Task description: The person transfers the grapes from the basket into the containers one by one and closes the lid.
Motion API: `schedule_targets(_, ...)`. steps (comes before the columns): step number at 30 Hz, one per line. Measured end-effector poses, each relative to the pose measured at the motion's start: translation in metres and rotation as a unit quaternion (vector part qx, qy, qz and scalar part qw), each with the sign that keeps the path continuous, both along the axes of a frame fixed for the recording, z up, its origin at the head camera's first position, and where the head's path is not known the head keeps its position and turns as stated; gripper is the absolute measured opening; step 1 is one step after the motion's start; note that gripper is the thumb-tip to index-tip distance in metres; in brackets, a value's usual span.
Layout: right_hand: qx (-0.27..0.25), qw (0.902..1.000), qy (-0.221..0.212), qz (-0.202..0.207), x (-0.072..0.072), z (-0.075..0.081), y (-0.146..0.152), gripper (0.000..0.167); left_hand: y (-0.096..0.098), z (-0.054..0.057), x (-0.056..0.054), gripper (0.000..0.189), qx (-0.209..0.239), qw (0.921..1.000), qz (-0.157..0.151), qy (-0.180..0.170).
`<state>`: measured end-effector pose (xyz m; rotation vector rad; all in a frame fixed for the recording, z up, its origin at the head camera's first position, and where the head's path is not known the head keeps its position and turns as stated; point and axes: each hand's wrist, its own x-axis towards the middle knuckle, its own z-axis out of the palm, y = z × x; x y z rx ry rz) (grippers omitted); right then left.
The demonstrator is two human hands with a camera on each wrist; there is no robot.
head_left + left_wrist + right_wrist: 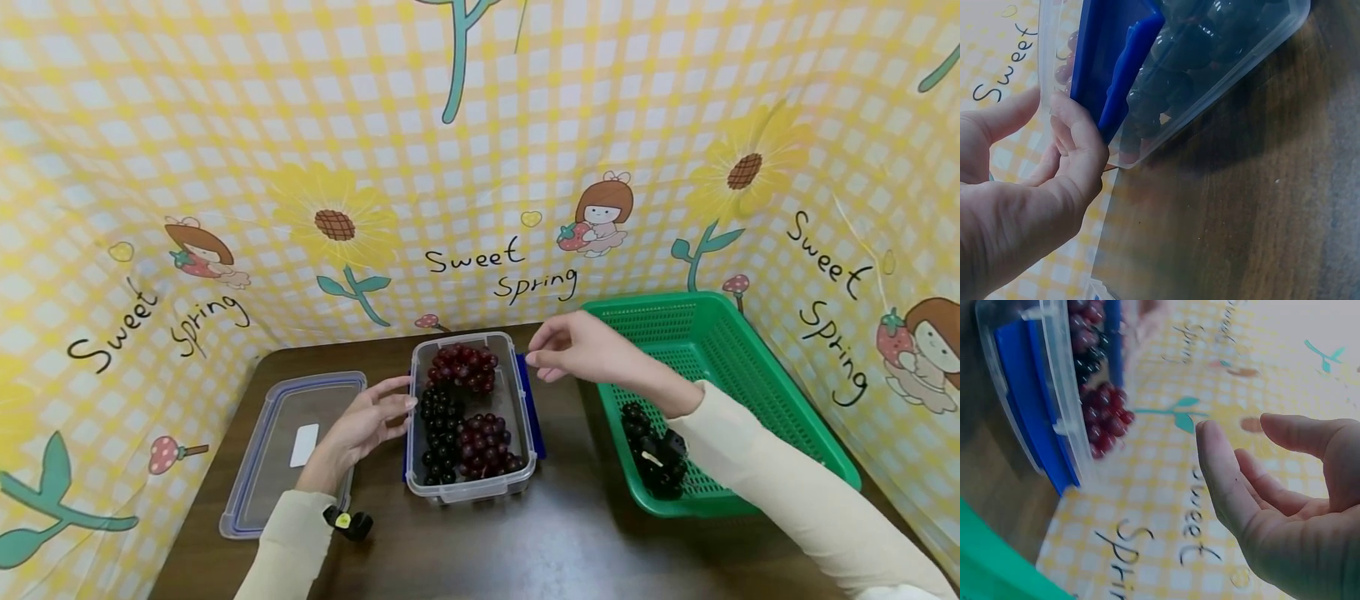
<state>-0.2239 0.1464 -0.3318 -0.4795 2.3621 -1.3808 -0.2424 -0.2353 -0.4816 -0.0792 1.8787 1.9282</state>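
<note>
A clear plastic container (472,492) with blue side latches stands uncovered on the table. Inside are dark red grapes (483,446) in two clusters, plus black grapes (441,429) along the left side. My left hand (367,425) is at the container's left wall, its fingertips by the blue latch (1125,81) in the left wrist view. Above the gap between container and green basket, my right hand (573,346) is raised with fingers loosely bent; nothing lies between thumb and fingers (1219,456) in the right wrist view.
The green perforated basket (780,383) at right holds a bunch of black grapes (652,450), partly hidden by the right sleeve. A clear lid (277,450) with a blue seal lies left on the brown table (487,558). Yellow checked cloth (420,125) rises behind and at both sides.
</note>
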Motion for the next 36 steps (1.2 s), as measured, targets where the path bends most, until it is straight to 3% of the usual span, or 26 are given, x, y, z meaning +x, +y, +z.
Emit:
schedule_targets(7,-0.017,0.9997,0.007,-0.018,0.004,0.014,0.025,0.025,0.0,0.002,0.001,0.063,0.003,1.0,-0.002,0.008)
schedule_targets(15,-0.007,0.999,0.016,-0.04,0.009,0.012,0.051,0.026,-0.001,0.002,0.002,0.064,0.005,1.0,-0.002,0.007)
schedule_targets(25,0.023,0.996,0.06,-0.063,0.013,-0.001,0.089,0.02,0.0,0.0,0.002,0.064,0.005,0.9999,-0.007,0.011)
schedule_targets(30,0.052,0.9957,0.055,-0.054,0.01,-0.013,0.106,0.022,-0.001,0.002,0.002,0.065,0.004,1.0,-0.003,0.006)
schedule_targets(33,0.078,0.9946,0.052,-0.046,0.009,-0.023,0.115,0.031,-0.001,0.003,0.003,0.066,0.004,1.0,-0.003,0.004)
schedule_targets(36,0.116,0.9911,0.054,-0.039,0.01,-0.034,0.123,0.052,0.0,0.002,0.002,0.066,0.01,0.9999,-0.006,0.007)
